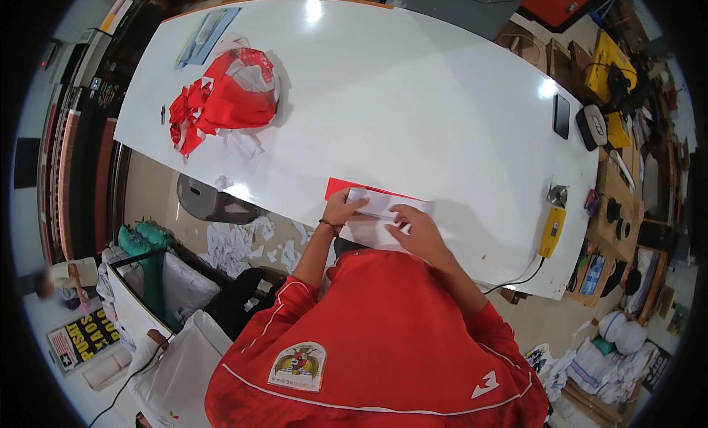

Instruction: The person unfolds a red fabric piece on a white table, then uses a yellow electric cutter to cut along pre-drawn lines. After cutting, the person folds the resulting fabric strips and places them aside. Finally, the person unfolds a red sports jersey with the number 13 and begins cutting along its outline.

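Observation:
At the near edge of the white table, my left hand (342,210) grips the left end of a folded white sheet (380,204), its thumb lying on top. My right hand (418,227) is at the sheet's right part, fingers bent, with a bit of white between thumb and fingers. Under and behind the sheet shows a flat red piece (338,185); whether it is paper or fabric I cannot tell. More white material hangs below my hands towards my red shirt.
A heap of red fabric (247,107) with white scraps lies at the table's far left, near blue sheets (209,38). On the right are a yellow corded cutter (550,232), a black phone (561,116) and a dark case (591,127). White scraps (230,245) litter the floor beside a grey stool (206,201).

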